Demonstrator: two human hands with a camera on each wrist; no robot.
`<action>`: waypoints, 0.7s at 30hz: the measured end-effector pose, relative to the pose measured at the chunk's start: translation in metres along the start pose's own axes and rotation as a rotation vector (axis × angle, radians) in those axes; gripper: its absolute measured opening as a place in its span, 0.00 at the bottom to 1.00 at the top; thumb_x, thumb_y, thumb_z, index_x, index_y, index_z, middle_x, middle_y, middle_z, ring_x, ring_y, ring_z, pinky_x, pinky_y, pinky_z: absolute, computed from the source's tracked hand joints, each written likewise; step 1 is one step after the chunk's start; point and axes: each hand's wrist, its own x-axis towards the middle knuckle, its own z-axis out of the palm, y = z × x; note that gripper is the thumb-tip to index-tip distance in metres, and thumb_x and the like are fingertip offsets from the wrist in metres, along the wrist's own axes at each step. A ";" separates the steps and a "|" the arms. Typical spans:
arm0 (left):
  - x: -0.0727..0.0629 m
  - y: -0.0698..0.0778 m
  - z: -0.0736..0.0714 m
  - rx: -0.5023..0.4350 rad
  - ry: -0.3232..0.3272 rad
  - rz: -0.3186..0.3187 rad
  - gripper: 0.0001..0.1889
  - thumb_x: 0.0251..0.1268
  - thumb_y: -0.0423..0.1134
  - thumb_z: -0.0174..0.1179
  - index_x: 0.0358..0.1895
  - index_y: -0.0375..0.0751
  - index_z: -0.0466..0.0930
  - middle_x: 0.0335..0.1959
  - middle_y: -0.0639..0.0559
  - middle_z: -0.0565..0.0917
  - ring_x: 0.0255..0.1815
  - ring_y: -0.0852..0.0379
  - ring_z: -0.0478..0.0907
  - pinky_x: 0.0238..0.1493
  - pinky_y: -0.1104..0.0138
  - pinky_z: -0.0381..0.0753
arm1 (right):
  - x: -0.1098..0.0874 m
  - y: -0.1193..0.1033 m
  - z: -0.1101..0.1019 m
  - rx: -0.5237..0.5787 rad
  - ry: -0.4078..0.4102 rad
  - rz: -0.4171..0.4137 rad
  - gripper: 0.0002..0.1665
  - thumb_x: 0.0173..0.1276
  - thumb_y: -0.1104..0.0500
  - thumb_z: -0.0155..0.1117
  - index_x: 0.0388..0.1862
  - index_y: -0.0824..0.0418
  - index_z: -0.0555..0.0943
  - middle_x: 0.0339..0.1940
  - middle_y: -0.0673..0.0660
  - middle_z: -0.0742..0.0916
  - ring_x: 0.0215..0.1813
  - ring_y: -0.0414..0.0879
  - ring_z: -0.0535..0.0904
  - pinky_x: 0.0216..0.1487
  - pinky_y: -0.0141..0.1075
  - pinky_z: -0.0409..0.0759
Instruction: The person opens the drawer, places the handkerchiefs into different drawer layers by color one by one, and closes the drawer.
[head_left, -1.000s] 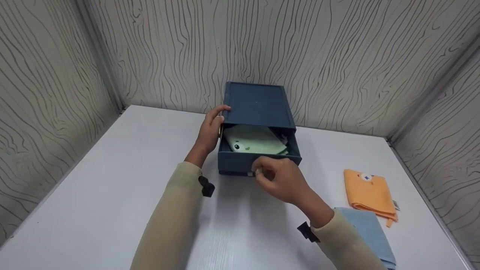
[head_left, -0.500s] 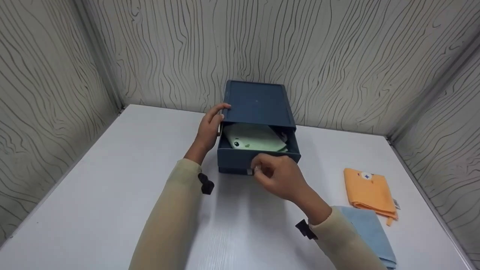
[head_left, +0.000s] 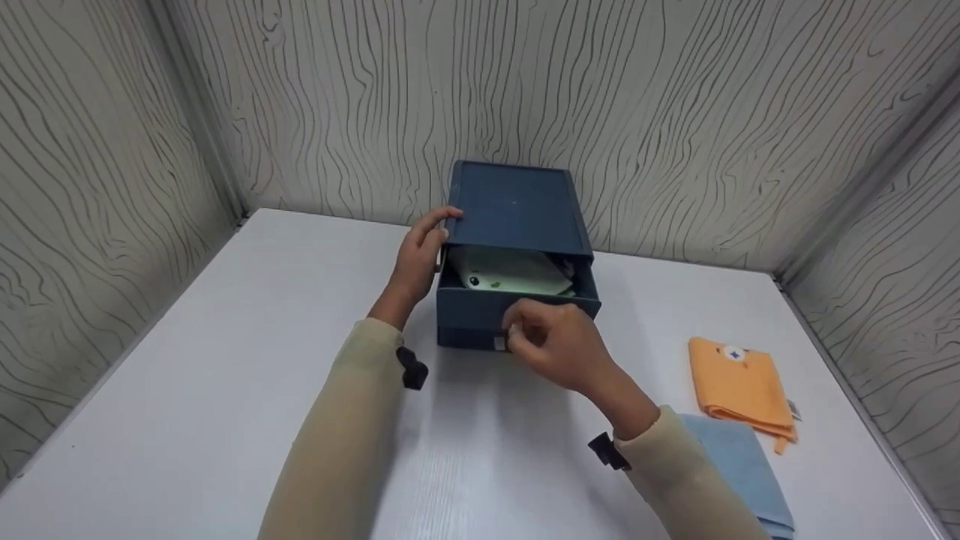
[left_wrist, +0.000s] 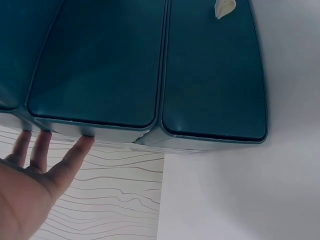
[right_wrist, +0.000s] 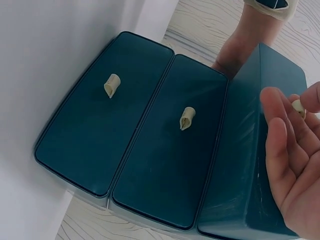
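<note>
A dark blue drawer cabinet [head_left: 519, 206] stands on the white table, its top drawer [head_left: 469, 307] partly pulled out. Inside that drawer lies a folded light green cloth [head_left: 514, 270] with a small eye design. My left hand [head_left: 415, 261] rests against the cabinet's left side, fingers stretched out to the top edge. In the left wrist view, those fingertips [left_wrist: 86, 139] touch the cabinet's side. My right hand [head_left: 559, 341] is at the drawer front, pinching its small cream pull [right_wrist: 298, 107] between thumb and fingers. Two lower drawers, shut, carry cream pulls [right_wrist: 187, 118] too.
To the right lie a folded orange cloth [head_left: 741, 386] with a round eye design and a folded light blue cloth [head_left: 739, 465]. Wood-grain panels [head_left: 360, 97] rise behind the table and along both sides; the cabinet stands close to the back one.
The top drawer has slid some way back into the cabinet, my right hand moving away from me with it. Less of the green cloth shows. My left hand stays at the cabinet's side.
</note>
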 end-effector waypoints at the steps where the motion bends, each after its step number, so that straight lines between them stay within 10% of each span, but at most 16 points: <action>1: 0.000 0.000 0.000 -0.004 -0.002 0.003 0.20 0.73 0.37 0.38 0.61 0.44 0.74 0.72 0.48 0.63 0.64 0.46 0.69 0.37 0.55 0.78 | 0.001 0.001 0.000 0.006 -0.001 0.000 0.09 0.62 0.64 0.59 0.30 0.50 0.82 0.21 0.40 0.82 0.19 0.32 0.69 0.23 0.29 0.71; 10: -0.001 -0.002 0.000 -0.025 0.002 0.023 0.20 0.72 0.37 0.38 0.61 0.44 0.74 0.72 0.50 0.64 0.60 0.51 0.71 0.36 0.57 0.78 | 0.007 0.005 -0.001 0.008 -0.016 0.008 0.08 0.62 0.64 0.59 0.31 0.52 0.82 0.22 0.41 0.82 0.19 0.32 0.71 0.24 0.30 0.73; 15: -0.001 -0.002 0.001 -0.013 0.012 0.041 0.21 0.72 0.36 0.38 0.62 0.42 0.74 0.68 0.48 0.67 0.20 0.63 0.58 0.23 0.65 0.64 | 0.012 0.009 -0.001 -0.003 -0.032 0.047 0.08 0.62 0.63 0.59 0.32 0.51 0.83 0.21 0.41 0.82 0.21 0.33 0.71 0.25 0.30 0.73; 21: 0.000 -0.005 0.001 -0.002 0.010 0.056 0.21 0.72 0.35 0.38 0.62 0.42 0.74 0.68 0.48 0.67 0.30 0.60 0.60 0.25 0.65 0.62 | 0.018 0.014 0.000 0.002 -0.032 0.091 0.07 0.60 0.63 0.60 0.31 0.51 0.83 0.23 0.41 0.83 0.23 0.34 0.74 0.28 0.31 0.76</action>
